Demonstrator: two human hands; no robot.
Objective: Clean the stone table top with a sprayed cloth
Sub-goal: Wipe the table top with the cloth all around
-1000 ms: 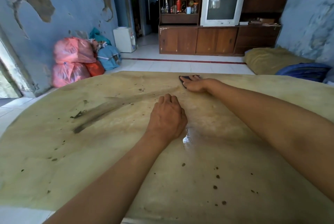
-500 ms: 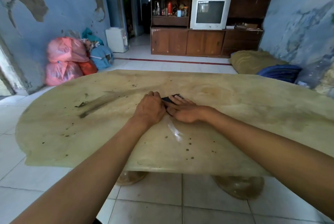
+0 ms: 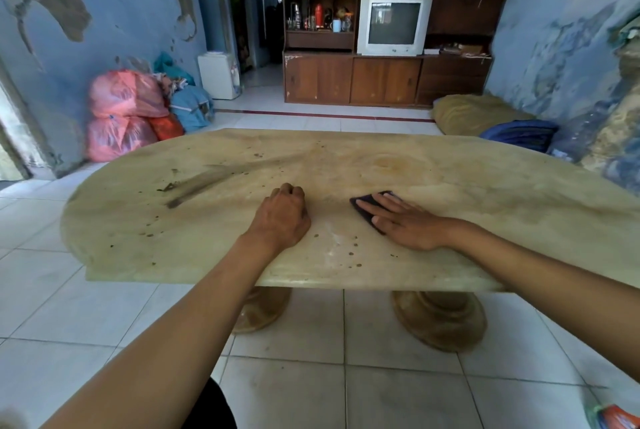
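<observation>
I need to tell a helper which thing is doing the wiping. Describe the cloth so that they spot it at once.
Find the oval stone table top in the middle of the room. Near its front edge, the right hand lies flat with straight fingers on the dark cloth. It is the only dark patch of fabric on the pale stone; the left hand beside it covers nothing visible.

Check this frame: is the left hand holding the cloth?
No. The right hand presses the dark cloth flat; the left hand rests apart, curled.

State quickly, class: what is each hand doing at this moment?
Left hand: fingers curled, holding nothing, resting on the stone table top.
Right hand: open, fingers straight, pressing the dark cloth flat.
</observation>
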